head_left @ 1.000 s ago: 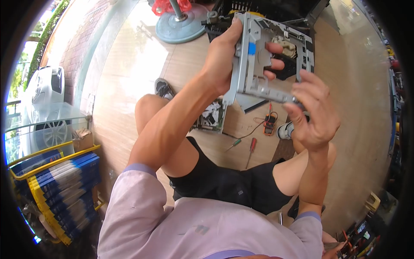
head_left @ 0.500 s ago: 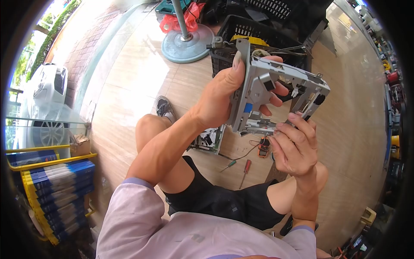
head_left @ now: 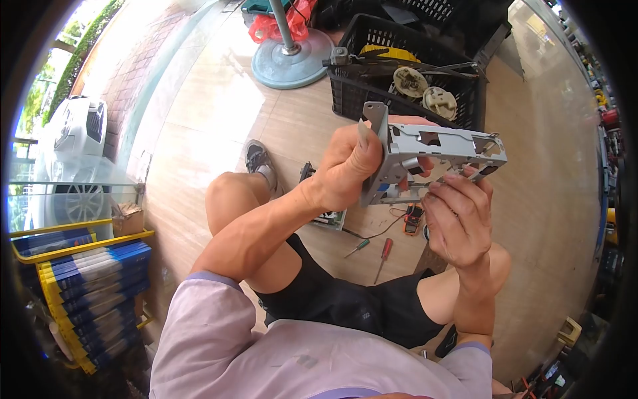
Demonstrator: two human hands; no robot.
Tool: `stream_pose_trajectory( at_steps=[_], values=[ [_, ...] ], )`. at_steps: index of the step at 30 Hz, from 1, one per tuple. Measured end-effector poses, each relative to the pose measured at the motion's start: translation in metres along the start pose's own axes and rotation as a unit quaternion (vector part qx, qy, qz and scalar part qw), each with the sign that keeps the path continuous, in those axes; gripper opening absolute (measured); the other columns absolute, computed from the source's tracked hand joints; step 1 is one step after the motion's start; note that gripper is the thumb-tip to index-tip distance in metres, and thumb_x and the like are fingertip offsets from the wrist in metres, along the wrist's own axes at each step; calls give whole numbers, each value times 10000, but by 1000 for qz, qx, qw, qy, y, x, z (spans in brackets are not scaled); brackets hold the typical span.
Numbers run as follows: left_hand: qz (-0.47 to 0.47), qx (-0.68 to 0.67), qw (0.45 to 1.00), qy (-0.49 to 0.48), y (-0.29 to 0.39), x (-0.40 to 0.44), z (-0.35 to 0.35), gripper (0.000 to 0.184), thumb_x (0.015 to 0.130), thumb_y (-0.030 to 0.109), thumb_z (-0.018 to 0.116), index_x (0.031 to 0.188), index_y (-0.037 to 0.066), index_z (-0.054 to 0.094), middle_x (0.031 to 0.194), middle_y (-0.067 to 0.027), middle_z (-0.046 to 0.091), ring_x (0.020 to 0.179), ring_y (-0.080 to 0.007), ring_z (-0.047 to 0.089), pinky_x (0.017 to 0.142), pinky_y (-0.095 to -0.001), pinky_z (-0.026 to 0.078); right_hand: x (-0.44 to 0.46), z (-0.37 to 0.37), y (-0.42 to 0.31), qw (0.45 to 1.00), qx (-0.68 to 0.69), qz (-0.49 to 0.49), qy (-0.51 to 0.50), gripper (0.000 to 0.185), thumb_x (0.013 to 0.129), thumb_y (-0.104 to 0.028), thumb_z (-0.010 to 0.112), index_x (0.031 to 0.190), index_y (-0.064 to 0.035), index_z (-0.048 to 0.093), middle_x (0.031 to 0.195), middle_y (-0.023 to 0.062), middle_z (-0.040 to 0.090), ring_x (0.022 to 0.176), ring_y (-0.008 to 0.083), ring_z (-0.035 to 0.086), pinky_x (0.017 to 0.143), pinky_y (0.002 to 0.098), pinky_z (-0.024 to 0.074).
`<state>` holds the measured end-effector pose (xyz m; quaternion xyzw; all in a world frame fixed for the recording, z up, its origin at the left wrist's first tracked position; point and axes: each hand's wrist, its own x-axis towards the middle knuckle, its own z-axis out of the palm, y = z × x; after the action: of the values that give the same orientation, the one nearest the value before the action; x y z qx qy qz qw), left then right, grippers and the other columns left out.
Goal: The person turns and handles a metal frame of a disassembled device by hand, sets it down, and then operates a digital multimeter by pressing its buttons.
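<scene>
Metal frame: one, raised above the floor.
Left hand: clamped on the frame's left end.
Right hand: fingers at the lower right edge (whether they pinch it, cannot tell).
Frame handling: apparently a two-handed adjustment; the next move calls for a steady left grip.
Screwdrivers: two, green and red, on the floor.
Meter: one, near them.
Crate: one, beyond the frame.
</scene>
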<state>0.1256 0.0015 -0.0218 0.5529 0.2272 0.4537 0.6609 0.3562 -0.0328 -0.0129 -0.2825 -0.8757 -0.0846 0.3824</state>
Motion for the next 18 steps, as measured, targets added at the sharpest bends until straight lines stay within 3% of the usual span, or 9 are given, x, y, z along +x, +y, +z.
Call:
stream_pose_trajectory(
  at_steps=[1, 4, 7, 10, 12, 14, 17, 18],
  values=[
    [9, 12, 1000, -14, -1, 0, -1, 1210, 834, 940, 333, 1465, -88, 435, 1274, -209, 640, 1069, -248, 677, 813, -364, 575, -1, 0, 0, 1000, -2, 1, 0, 271, 711, 15, 819, 961, -39, 728, 1040, 64, 704, 1077, 271, 662, 854, 480, 494],
    [20, -15, 1000, 12, -1, -2, 4, 1224, 788, 920, 504, 1461, -100, 439, 1288, -201, 636, 1063, -221, 672, 820, -339, 569, -1, -2, -1, 1000, 0, 6, -7, 268, 715, 46, 808, 961, -13, 718, 1032, 92, 714, 1052, 307, 664, 898, 503, 520],
    [80, -44, 996, 4, -3, -1, 8, 1119, 786, 740, 754, 1450, -113, 461, 1296, -196, 633, 1057, -212, 665, 833, -333, 568, -2, -3, -1, 1000, -6, 18, -13, 247, 720, 27, 815, 944, -26, 726, 1035, 78, 713, 1069, 290, 664, 896, 495, 512],
    [36, 52, 997, 37, 12, -3, 10, 998, 753, 485, 880, 1442, -118, 483, 1301, -190, 631, 1052, -203, 656, 839, -330, 569, -2, -2, -1, 1000, -15, 20, -8, 231, 722, 10, 818, 931, -38, 733, 1028, 66, 711, 1070, 273, 664, 881, 486, 502],
    [61, 93, 993, 32, 9, -5, 8, 905, 748, 378, 847, 1430, -114, 512, 1254, -190, 653, 1015, -208, 666, 833, -328, 570, -2, -2, -2, 1000, -13, 20, -5, 228, 717, 10, 813, 926, -33, 733, 1012, 69, 710, 1051, 274, 663, 884, 491, 509],
    [97, 133, 986, 14, 4, -5, 3, 877, 749, 375, 845, 1413, -109, 538, 1185, -193, 684, 972, -215, 687, 813, -328, 573, -2, -2, -2, 1000, -4, 22, -3, 229, 708, 9, 807, 921, -27, 731, 989, 73, 707, 1026, 276, 662, 893, 501, 521],
    [249, 259, 933, -21, -2, 2, -4, 817, 760, 376, 830, 1379, -98, 584, 1052, -190, 719, 889, -229, 716, 768, -335, 580, 1, 0, -1, 1000, 10, 14, -1, 229, 686, 17, 787, 905, -13, 724, 963, 81, 695, 989, 276, 656, 914, 519, 541],
    [256, 258, 931, -13, -3, 2, -2, 806, 764, 379, 827, 1372, -97, 591, 1029, -189, 722, 874, -232, 721, 754, -338, 582, 1, 0, -1, 1000, 9, 14, -1, 224, 682, 20, 780, 897, -10, 721, 956, 83, 691, 986, 276, 655, 921, 523, 545]
  ],
)
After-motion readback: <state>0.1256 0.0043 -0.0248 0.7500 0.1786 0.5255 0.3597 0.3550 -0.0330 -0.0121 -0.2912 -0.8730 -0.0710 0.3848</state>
